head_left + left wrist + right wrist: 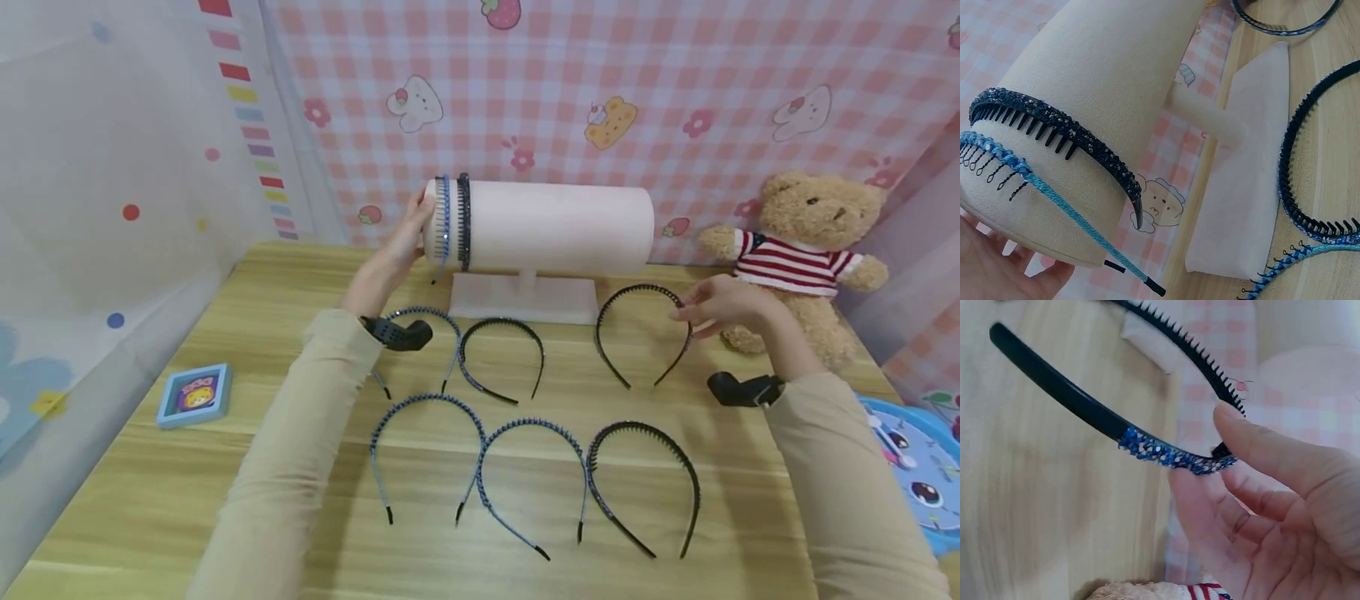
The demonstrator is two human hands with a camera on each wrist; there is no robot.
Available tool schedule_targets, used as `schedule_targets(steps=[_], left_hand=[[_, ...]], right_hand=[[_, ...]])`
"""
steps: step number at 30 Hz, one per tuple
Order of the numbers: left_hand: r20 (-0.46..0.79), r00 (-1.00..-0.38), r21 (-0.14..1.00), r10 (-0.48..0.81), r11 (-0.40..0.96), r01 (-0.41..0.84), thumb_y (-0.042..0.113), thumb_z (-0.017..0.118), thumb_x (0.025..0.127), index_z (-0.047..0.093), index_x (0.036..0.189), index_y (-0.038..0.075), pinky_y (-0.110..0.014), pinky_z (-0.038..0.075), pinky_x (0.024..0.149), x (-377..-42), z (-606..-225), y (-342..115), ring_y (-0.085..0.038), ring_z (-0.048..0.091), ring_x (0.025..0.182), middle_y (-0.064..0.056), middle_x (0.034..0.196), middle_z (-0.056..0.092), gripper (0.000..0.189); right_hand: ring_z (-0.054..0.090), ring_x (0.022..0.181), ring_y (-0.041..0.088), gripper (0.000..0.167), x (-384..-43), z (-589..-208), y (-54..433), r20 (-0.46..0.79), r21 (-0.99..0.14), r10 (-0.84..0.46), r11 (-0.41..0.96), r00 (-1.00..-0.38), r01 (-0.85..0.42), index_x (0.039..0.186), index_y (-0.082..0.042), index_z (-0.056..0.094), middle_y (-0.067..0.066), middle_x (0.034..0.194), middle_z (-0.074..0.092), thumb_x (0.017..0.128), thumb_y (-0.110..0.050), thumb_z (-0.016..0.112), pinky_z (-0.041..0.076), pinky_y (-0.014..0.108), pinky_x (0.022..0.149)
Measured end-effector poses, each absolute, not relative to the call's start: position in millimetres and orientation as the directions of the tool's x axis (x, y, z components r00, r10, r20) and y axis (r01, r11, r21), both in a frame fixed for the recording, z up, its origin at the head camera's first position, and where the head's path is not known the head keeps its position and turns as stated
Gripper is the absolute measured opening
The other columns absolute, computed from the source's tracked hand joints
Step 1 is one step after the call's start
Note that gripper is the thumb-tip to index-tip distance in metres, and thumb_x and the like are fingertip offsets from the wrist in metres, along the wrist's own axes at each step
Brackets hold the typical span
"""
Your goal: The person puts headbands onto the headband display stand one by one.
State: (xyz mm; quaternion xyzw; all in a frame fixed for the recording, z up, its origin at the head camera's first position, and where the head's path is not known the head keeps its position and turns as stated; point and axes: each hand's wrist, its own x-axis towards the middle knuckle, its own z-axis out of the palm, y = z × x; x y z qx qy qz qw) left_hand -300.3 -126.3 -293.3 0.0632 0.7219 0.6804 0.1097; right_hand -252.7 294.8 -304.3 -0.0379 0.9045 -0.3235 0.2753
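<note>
At right, a headband (1157,451) is pinched by the right fingers (1192,503). A roll (555,225) is gripped by the left fingers (1054,278).

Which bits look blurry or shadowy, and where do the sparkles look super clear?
Head view: a soft shadow lies on the light wood-grained table beside the left beige fabric sleeve; left wrist view: sparkles look crisp on the black comb-toothed glitter headband; right wrist view: the pink-and-white checked cloth looks hazy behind the right hand.
</note>
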Motion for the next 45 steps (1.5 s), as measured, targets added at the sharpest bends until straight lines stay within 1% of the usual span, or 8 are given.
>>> schedule_targets(steps=[4,8,17,29,33,37,40,45], left_hand=[[-0.070,-0.969,0.996,0.239,0.064,-0.056,0.048,0.022,0.097,-0.005,0.147,0.028,-0.049,0.014,0.114,-300.4,-294.2,-127.8,-0.022,0.008,0.142,0.000,0.154,0.007,0.060],[-0.063,-0.970,0.997,0.236,0.065,-0.049,0.048,0.022,0.097,-0.003,0.147,0.028,-0.049,0.015,0.114,-301.1,-294.8,-127.9,-0.022,0.009,0.141,0.000,0.154,0.008,0.060],[-0.059,-0.969,0.996,0.241,0.074,-0.043,0.048,0.023,0.097,-0.002,0.147,0.028,-0.050,0.013,0.114,-303.4,-294.2,-126.8,-0.019,0.004,0.142,0.002,0.155,0.003,0.060],[-0.055,-0.970,0.997,0.237,0.070,-0.040,0.048,0.023,0.097,-0.002,0.147,0.028,-0.051,0.014,0.114,-302.6,-295.6,-127.5,-0.019,0.004,0.142,0.001,0.155,0.004,0.060],[-0.051,-0.968,0.997,0.244,0.061,-0.037,0.047,0.023,0.097,-0.002,0.147,0.026,-0.050,0.015,0.113,-302.4,-295.6,-127.3,-0.020,0.006,0.142,0.001,0.155,0.006,0.060],[-0.048,-0.968,0.998,0.248,0.062,-0.034,0.047,0.023,0.097,-0.004,0.147,0.026,-0.050,0.015,0.113,-302.3,-294.8,-128.0,-0.021,0.006,0.142,0.000,0.155,0.005,0.060],[-0.046,-0.969,0.998,0.244,0.063,-0.032,0.047,0.022,0.097,-0.004,0.147,0.026,-0.050,0.014,0.114,-302.1,-294.2,-128.0,-0.021,0.004,0.142,0.000,0.155,0.004,0.060],[-0.045,-0.969,0.998,0.243,0.061,-0.031,0.046,0.023,0.097,-0.002,0.147,0.026,-0.051,0.013,0.114,-301.9,-294.3,-127.0,-0.020,0.004,0.142,0.001,0.155,0.003,0.059]], right_hand=[[0.061,0.077,0.009,0.054,-254.4,-296.9,290.9,-0.452,-0.678,-0.211,0.713,-0.867,0.179,0.120,0.011,0.036,0.005,0.095,0.051,0.090,-0.029,0.057,0.055,0.031,0.081],[0.063,0.075,0.005,0.055,-256.4,-288.9,283.2,-0.388,-0.733,-0.169,0.652,-0.906,0.193,0.119,0.008,0.036,0.007,0.100,0.049,0.089,-0.034,0.057,0.055,0.028,0.078],[0.061,0.066,0.004,0.036,-253.0,-264.1,251.9,-0.129,-0.838,-0.061,0.541,-0.990,0.076,0.101,-0.003,0.043,-0.004,0.080,0.050,0.086,-0.031,0.061,0.056,0.022,0.070],[0.060,0.060,0.004,0.036,-255.0,-250.4,223.7,0.054,-0.796,0.004,0.604,-0.999,-0.040,0.096,0.001,0.051,-0.007,0.071,0.054,0.081,-0.027,0.068,0.055,0.019,0.058],[0.062,0.080,0.017,0.060,-257.1,-250.9,225.6,0.081,-0.664,0.020,0.747,-0.997,-0.039,0.116,0.000,0.048,0.009,0.096,0.061,0.077,-0.040,0.070,0.054,0.030,0.070],[0.042,0.123,0.038,0.099,-262.3,-249.9,230.9,0.038,-0.606,-0.061,0.792,-0.997,-0.072,0.147,-0.014,0.010,0.022,0.145,0.030,0.075,-0.048,0.069,0.040,0.050,0.098],[0.037,0.125,0.043,0.103,-267.3,-251.9,235.4,0.031,-0.555,-0.164,0.818,-0.986,-0.153,0.147,-0.025,-0.005,0.024,0.148,0.022,0.077,-0.048,0.067,0.037,0.056,0.099],[0.031,0.129,0.042,0.097,-271.2,-259.4,238.3,0.133,-0.457,-0.318,0.821,-0.939,-0.343,0.148,-0.021,0.005,0.021,0.150,0.021,0.078,-0.035,0.071,0.029,0.057,0.103]])
